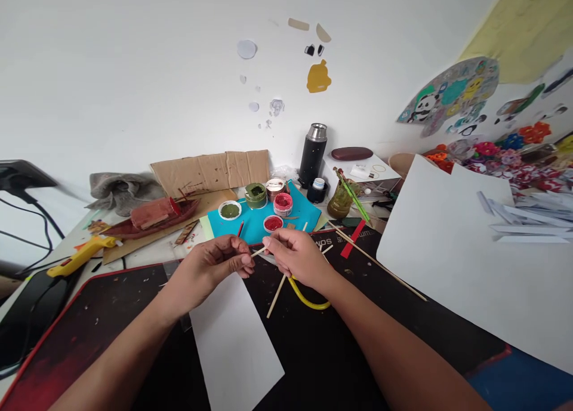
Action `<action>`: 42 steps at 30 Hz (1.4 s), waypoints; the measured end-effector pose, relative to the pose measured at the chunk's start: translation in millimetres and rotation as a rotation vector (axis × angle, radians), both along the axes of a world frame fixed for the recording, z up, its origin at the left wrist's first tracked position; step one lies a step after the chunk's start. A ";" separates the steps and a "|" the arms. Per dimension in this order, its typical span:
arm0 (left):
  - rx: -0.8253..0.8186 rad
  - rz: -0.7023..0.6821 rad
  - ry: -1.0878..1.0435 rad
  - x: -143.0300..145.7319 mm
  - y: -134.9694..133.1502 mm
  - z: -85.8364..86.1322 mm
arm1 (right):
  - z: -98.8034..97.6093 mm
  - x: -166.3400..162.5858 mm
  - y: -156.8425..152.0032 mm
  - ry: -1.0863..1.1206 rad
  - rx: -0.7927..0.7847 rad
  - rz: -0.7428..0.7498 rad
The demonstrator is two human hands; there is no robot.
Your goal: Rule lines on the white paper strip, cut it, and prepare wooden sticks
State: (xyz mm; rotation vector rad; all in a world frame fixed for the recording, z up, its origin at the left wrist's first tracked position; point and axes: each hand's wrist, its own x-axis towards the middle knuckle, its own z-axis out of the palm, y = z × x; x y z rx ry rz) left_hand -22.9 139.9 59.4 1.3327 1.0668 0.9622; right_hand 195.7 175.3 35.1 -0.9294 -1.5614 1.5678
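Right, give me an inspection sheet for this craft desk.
Surface: black desk mat with a red edge, flecked with scraps; white paper sheet on it.
Job's things: short wooden stick; long skewer on the mat.
Clutter: paint pots, model boat, glue gun, flask.
Hands: left hand and right hand each pinch one end of the stick.
Cables: black cables at far left.
Surroundings: white wall with stickers; paper flowers at right.
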 end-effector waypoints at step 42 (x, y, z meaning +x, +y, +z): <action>-0.011 0.142 0.179 15.0 -0.3 2.9 | -1.0 1.5 1.6 -0.382 0.471 -0.215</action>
